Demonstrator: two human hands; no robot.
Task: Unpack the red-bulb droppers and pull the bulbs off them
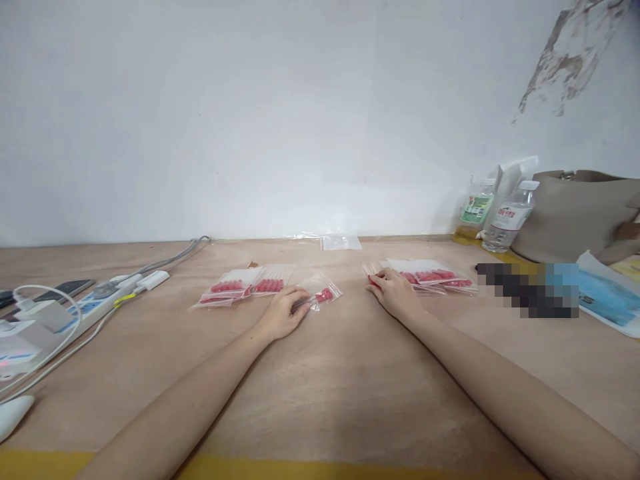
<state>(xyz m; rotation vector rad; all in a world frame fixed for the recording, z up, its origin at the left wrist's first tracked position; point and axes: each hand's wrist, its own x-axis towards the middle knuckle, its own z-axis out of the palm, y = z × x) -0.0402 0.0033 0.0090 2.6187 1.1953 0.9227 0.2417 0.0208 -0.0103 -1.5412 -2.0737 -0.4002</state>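
My left hand [284, 313] lies on the wooden table [320, 387] with its fingers closed on the edge of a small clear zip bag [320, 292] that holds red pieces. To its left lie filled clear bags with red pieces [246, 285] in a row. My right hand [395, 290] rests with curled fingers on the near end of a second pile of filled bags [433, 275], pinching one of them. Both forearms stretch out from the bottom of the view.
Empty clear bags [340, 241] lie by the white wall. A power strip with cables and chargers [80, 308] sits at the left. Two bottles [510, 217], a beige bag [580, 213] and blue-white packets [607, 297] stand at the right.
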